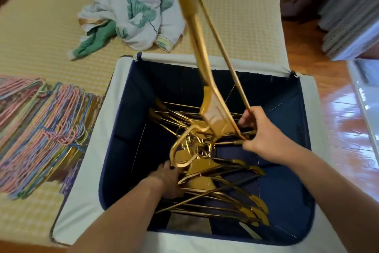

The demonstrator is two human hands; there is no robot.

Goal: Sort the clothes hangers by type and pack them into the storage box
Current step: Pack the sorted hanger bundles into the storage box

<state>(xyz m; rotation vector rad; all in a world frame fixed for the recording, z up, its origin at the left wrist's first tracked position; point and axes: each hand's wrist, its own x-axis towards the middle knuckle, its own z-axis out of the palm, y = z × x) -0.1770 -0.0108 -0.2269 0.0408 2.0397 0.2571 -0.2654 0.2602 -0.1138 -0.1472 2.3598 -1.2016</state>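
Observation:
A dark blue storage box (131,109) with white folded-out flaps stands open below me. Several gold hangers (215,183) lie stacked on its bottom. One gold hanger (196,33) stands tilted upright, rising out of the box toward the top of the view. My right hand (260,129) grips its lower bar near one end, above the box's middle. My left hand (167,181) reaches down inside the box and rests against the stacked gold hangers by their hooks. A pile of thin pink, blue and green wire hangers (41,129) lies on the mat left of the box.
The box sits on a yellow woven mat (41,37). A heap of white and green clothes (133,10) lies on the mat behind the box. Shiny wooden floor (348,140) runs along the right, with a white edge of furniture (367,98) beside it.

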